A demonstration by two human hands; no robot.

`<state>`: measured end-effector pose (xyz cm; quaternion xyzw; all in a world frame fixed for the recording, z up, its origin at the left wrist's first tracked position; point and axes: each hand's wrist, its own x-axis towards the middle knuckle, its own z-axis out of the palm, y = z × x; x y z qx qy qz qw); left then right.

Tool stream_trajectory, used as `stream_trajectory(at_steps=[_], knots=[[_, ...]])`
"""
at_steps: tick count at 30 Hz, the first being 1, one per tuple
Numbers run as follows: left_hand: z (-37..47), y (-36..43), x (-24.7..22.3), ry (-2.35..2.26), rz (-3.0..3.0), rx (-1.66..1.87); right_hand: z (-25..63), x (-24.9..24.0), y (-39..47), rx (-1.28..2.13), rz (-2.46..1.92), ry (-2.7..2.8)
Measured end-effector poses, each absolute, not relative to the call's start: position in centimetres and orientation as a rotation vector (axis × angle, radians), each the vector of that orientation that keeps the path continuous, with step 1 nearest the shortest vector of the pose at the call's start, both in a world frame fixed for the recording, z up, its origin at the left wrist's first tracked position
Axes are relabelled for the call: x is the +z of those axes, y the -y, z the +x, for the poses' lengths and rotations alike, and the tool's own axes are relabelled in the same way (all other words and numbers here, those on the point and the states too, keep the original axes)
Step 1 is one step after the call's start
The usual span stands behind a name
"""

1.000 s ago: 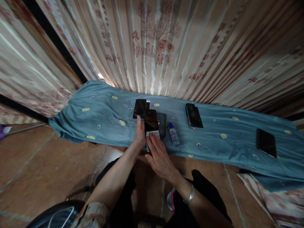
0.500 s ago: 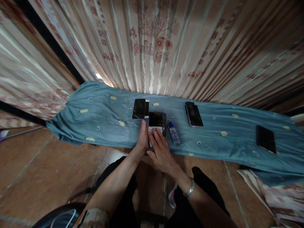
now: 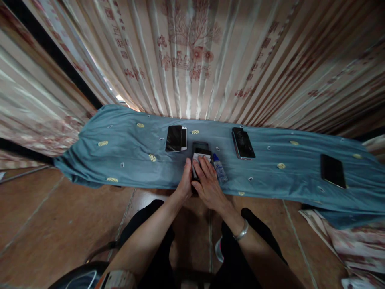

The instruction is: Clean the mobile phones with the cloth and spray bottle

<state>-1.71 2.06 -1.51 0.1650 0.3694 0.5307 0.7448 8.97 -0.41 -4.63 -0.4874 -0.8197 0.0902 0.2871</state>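
My right hand (image 3: 207, 180) presses a white cloth (image 3: 197, 156) onto a dark phone (image 3: 207, 151), its fingers laid over the cloth. At the phone's left edge, my left hand (image 3: 185, 180) holds the phone steady, thumb pointing forward. Another dark phone or case (image 3: 200, 145) shows partly beyond the held phone. A small bottle with a blue cap (image 3: 220, 170) lies just right of my right hand. To the left, a black phone (image 3: 173, 138) overlaps a white-edged phone (image 3: 184, 139).
The blue-green cloth (image 3: 135, 148) covers a long narrow surface. Stacked black phones (image 3: 243, 143) lie right of the bottle, and a black device (image 3: 333, 171) lies farther right. Behind hangs a patterned curtain (image 3: 192, 92). My knees are below the front edge.
The phone under my hands has moved nearer to me, away from the white-edged phone. My right hand and the white cloth have moved forward over its screen.
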Motion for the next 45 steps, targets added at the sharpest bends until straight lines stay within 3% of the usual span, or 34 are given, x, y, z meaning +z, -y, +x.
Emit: stream_trajectory(at_steps=[16, 45], knots=[[-0.5, -1.6, -2.9, -0.795, 0.439, 1.14, 10.2, -4.3, -0.6, 0.21, -1.422, 2.117], [-1.8, -2.2, -1.3, -0.753, 0.295, 1.084, 10.8, -5.6, -1.4, 0.198, -1.462, 2.02]])
